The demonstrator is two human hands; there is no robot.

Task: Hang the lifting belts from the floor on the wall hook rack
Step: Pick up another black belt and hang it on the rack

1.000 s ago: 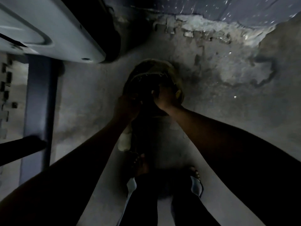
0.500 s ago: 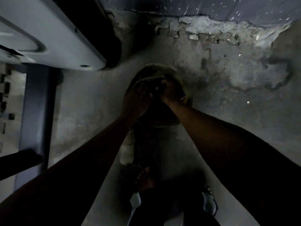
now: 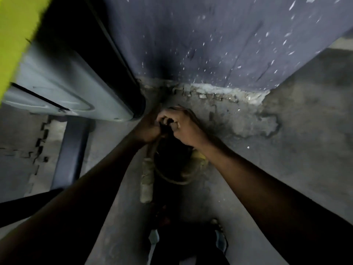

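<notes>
A worn tan lifting belt (image 3: 172, 178) hangs in a loop below both my hands, above the concrete floor (image 3: 267, 159). My left hand (image 3: 148, 129) and my right hand (image 3: 181, 127) are closed side by side on the belt's upper part, near the foot of the dark wall (image 3: 210, 44). A pale frayed strap end (image 3: 147, 180) dangles from under my left hand. The loop's dark inside hides any detail. No hook rack is in view.
A grey machine housing (image 3: 63, 85) with a dark post (image 3: 70, 150) stands at the left, close to my left hand. A yellow-green blurred edge (image 3: 13, 35) fills the top left corner. Crumbled plaster (image 3: 219, 92) lines the wall's base. My feet (image 3: 187, 243) stand below.
Both hands have lifted the belt off the floor and toward the wall. The view has tilted up, so more wall shows.
</notes>
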